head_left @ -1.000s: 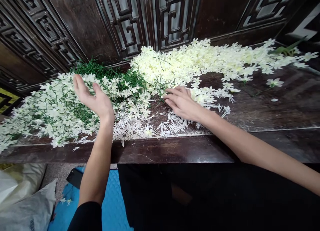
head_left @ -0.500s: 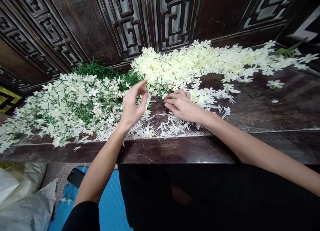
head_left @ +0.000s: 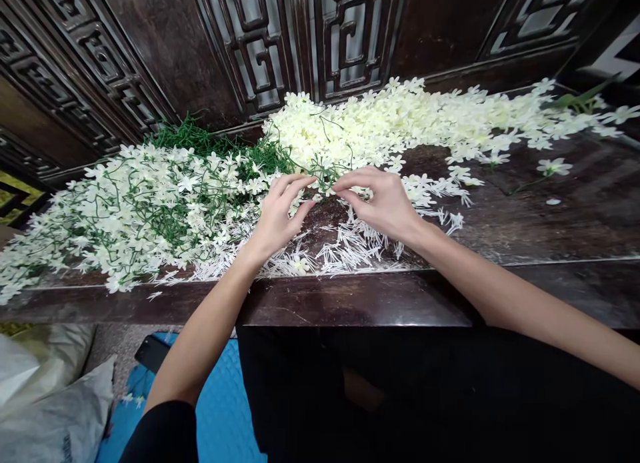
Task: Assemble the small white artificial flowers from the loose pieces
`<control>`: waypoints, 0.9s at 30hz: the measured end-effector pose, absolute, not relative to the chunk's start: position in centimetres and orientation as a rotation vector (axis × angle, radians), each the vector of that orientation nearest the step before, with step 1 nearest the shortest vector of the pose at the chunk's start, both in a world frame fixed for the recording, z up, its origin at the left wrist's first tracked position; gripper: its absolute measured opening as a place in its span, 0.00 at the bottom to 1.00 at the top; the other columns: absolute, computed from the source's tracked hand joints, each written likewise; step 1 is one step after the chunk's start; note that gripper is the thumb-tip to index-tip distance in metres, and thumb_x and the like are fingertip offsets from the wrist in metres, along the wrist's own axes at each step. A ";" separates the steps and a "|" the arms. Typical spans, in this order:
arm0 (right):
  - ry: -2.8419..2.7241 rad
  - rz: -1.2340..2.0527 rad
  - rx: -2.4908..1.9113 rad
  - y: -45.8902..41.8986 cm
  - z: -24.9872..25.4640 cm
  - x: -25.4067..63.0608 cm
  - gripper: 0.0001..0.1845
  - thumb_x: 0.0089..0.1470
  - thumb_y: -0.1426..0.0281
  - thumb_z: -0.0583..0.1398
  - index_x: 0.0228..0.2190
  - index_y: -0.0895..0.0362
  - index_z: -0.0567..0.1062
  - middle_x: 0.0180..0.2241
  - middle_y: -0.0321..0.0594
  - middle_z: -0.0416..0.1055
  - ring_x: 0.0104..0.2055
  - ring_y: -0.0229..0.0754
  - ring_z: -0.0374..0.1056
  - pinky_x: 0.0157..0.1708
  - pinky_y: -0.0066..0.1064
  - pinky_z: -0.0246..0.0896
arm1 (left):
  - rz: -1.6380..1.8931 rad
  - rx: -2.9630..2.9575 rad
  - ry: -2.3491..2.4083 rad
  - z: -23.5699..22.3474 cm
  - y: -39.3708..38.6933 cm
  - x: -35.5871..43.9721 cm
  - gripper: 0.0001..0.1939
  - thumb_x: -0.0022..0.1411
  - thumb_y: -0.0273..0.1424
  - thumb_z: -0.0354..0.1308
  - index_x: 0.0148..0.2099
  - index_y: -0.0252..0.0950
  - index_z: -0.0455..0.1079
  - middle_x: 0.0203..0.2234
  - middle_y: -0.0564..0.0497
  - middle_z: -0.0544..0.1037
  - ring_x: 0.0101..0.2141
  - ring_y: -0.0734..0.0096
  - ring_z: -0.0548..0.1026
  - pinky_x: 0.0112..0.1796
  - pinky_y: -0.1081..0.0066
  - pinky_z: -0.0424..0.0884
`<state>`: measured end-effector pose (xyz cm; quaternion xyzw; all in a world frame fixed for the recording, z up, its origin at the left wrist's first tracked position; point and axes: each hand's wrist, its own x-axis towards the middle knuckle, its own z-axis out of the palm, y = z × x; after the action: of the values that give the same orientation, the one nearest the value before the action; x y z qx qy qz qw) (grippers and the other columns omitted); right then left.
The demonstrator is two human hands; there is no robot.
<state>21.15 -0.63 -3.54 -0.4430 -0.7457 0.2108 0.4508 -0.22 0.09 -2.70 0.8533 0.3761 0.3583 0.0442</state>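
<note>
In the head view my left hand (head_left: 283, 213) hovers over the front of the table, thumb and fingers apart with nothing visible between them. Facing it, my right hand (head_left: 383, 199) pinches thumb and forefinger at the end of a thin green flower stem (head_left: 325, 181); the fingertips partly hide it. To the left lies a heap of white artificial flowers on green stems (head_left: 150, 209). Behind the hands spreads a pile of loose cream-white blossoms (head_left: 360, 129). Short white stamen-like sticks (head_left: 345, 253) are scattered below my hands.
The dark wooden table (head_left: 350, 299) backs onto carved lattice panels (head_left: 255, 43). Bare green stems (head_left: 187, 137) are bunched at the back. One stemmed flower (head_left: 554, 167) lies at right. On the floor are a blue mat (head_left: 225, 396), a phone (head_left: 151, 353) and pale sacks (head_left: 55, 409).
My left hand has moved right and slightly down, its fingers now pointing toward the right hand. My right hand has shifted a little right and up, its thumb and forefinger now pinched.
</note>
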 end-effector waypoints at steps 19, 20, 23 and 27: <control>-2.037 0.309 -1.396 0.6 -5.4 22.1 0.11 0.52 0.73 0.61 0.37 0.49 0.80 0.30 0.42 0.77 0.46 0.62 0.70 0.54 0.74 0.49 | 1.298 1.916 1.113 -2.3 0.9 -1.2 0.13 0.71 0.30 0.49 0.56 0.46 0.60 0.42 0.48 0.77 0.36 0.74 0.81 0.34 0.73 0.80; -2.038 0.328 -1.385 0.6 -5.4 22.1 0.12 0.52 0.74 0.60 0.36 0.49 0.80 0.30 0.41 0.77 0.44 0.60 0.71 0.55 0.73 0.50 | 1.295 1.926 1.107 -2.2 0.9 -1.2 0.14 0.71 0.30 0.49 0.57 0.47 0.60 0.43 0.48 0.77 0.37 0.74 0.81 0.36 0.73 0.80; -1.920 0.483 -1.364 0.2 -4.7 21.8 0.14 0.51 0.78 0.58 0.35 0.52 0.80 0.32 0.42 0.77 0.38 0.54 0.74 0.52 0.69 0.60 | 1.234 1.969 1.089 -2.1 0.6 -0.8 0.14 0.69 0.29 0.51 0.55 0.44 0.65 0.45 0.47 0.77 0.41 0.74 0.80 0.41 0.71 0.80; -1.684 0.673 -1.262 -0.3 -3.2 21.5 0.09 0.51 0.74 0.62 0.36 0.54 0.79 0.38 0.45 0.78 0.40 0.51 0.75 0.45 0.59 0.72 | 1.196 1.932 1.064 -2.0 0.1 -0.3 0.10 0.64 0.30 0.59 0.47 0.38 0.75 0.44 0.46 0.80 0.43 0.71 0.78 0.46 0.64 0.78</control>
<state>21.48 -0.26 -3.17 -0.5101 -0.6810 0.2720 0.4496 -0.27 0.09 -1.95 0.7318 0.4030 0.4530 0.3111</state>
